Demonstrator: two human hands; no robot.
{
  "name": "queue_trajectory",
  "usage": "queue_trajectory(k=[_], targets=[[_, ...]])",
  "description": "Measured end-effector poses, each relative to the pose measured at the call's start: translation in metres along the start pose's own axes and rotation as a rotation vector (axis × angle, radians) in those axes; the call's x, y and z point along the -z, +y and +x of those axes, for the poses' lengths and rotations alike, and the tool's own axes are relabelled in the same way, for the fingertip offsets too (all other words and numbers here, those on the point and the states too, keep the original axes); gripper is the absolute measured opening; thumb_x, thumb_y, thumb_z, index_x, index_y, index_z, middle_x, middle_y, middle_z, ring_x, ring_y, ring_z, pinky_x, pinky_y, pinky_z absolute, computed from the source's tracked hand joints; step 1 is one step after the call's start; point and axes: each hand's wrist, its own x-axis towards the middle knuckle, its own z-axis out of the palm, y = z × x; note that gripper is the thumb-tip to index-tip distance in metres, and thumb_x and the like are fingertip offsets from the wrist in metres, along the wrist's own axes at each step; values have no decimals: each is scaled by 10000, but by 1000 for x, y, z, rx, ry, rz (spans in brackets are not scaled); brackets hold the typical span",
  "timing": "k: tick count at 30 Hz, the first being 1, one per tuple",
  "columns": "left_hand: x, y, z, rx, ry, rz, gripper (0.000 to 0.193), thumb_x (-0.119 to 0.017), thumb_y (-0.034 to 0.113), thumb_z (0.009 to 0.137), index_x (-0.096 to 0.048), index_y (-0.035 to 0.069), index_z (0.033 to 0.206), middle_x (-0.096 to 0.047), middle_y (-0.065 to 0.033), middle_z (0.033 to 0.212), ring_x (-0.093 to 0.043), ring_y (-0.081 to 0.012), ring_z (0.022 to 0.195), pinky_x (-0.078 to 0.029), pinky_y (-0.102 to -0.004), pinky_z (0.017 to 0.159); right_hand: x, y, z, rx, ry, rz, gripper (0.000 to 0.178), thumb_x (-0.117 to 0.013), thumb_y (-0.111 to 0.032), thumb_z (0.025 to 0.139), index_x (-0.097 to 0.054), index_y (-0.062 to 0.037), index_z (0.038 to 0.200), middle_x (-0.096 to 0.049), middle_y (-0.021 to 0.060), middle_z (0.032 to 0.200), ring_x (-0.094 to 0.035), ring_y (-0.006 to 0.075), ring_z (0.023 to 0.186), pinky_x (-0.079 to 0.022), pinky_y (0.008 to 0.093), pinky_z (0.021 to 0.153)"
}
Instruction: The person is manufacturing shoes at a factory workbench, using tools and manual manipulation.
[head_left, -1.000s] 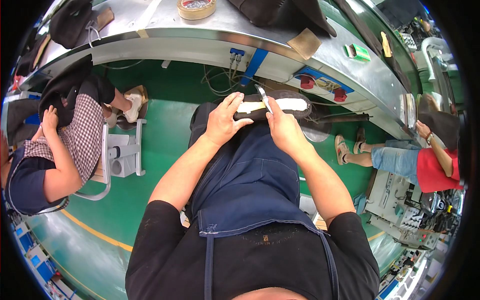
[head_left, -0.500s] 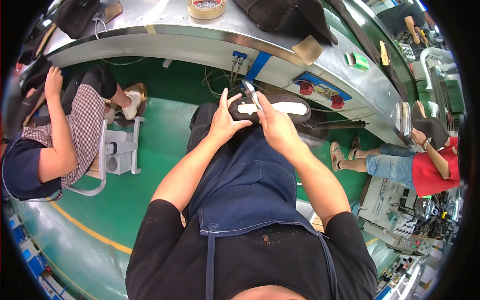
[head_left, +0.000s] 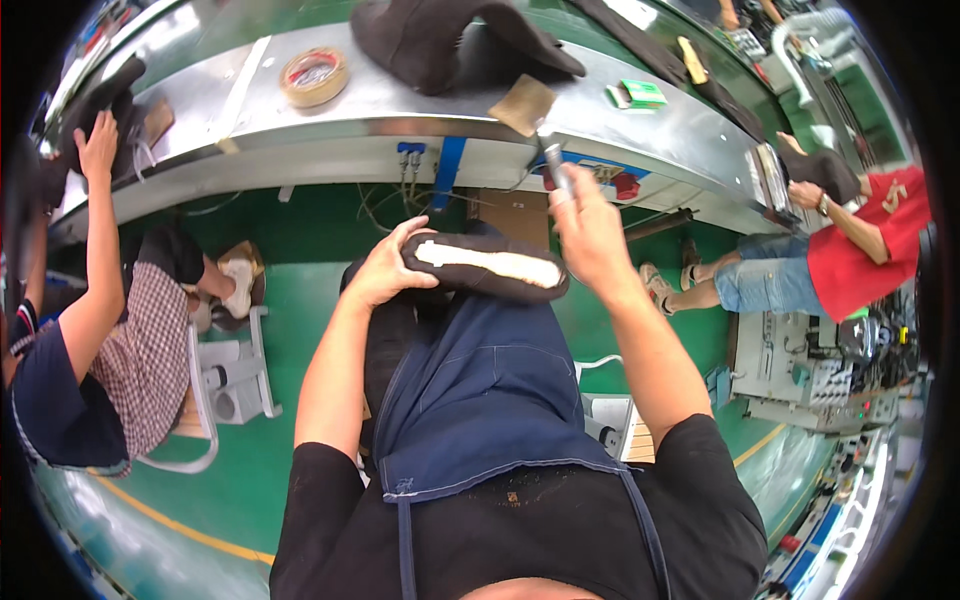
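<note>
On the grey metal surface (head_left: 400,107), a tan, round tape roll (head_left: 299,92) encircles small silvery pieces; a small green-and-white cardboard box (head_left: 643,94) lies farther right, contents hidden. The left hand (head_left: 383,268) grips one end of a dark, shoe-shaped piece (head_left: 478,283) over the navy cloth apron (head_left: 500,375), its long pale inset (head_left: 492,262) facing up. The right hand (head_left: 593,235), apart from it, clasps a slim silvery metal tool (head_left: 556,165), blurred.
</note>
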Motion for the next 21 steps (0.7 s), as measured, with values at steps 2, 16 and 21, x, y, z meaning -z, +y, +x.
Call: queue_trajectory(k=[2,16,21], targets=[[11,7,8,18,-144,13,1064,-909,4,577,-485,28,1553,-641,-98,1447,-601,-225,1316,-445,-356,1166,28,29,18,-26,135,-123,443,-586,-211,1045,-529,-21,1441,-714,172,866,-694,287,764,-547,422,761],[-126,-11,-77,167,545,-664,679,-828,153,909,-467,-56,1446,-602,-155,1401,-594,-237,1279,-469,-368,1128,100,151,129,28,89,-647,520,-730,-307,950,-641,-39,1387,-724,223,1186,-674,458,1096,-522,540,964],[-167,-5,-68,303,351,-879,615,-813,216,954,-516,-50,1423,-655,-154,1367,-613,-245,1298,-474,-407,1145,68,118,118,532,368,-570,404,-731,-181,952,-670,-37,1325,-718,215,1183,-679,415,1067,-528,513,959]])
